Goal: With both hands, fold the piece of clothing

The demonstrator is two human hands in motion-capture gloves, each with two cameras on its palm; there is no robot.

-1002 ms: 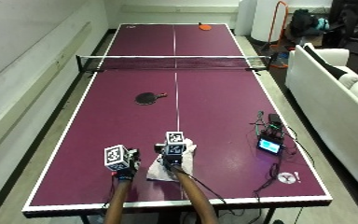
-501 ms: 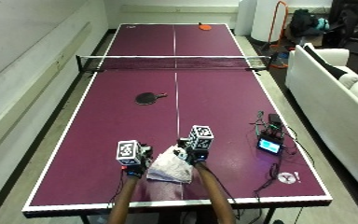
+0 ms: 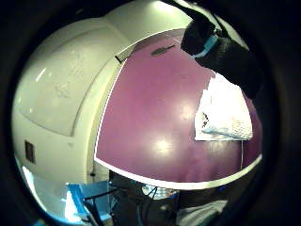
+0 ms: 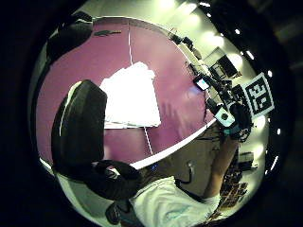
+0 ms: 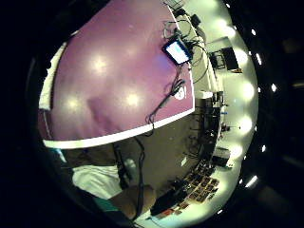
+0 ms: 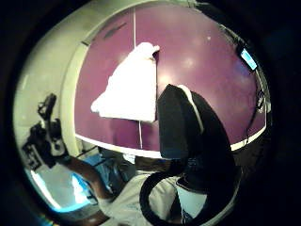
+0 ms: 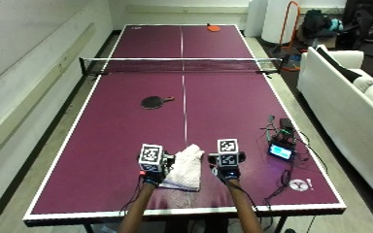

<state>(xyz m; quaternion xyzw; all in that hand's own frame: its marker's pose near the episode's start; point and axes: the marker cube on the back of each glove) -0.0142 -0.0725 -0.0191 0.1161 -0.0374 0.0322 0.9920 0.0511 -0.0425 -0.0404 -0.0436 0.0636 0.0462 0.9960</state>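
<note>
White folded cloth on table | L hand, R hand beside it, both released

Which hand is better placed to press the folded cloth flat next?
Probably the left hand. In the outside view it sits right at the edge of the white cloth, while the right hand is a little clear of it on the purple table. Neither hand grips the cloth.

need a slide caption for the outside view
Gloved left hand and right hand flank a folded white cloth on a purple ping-pong table.
</note>
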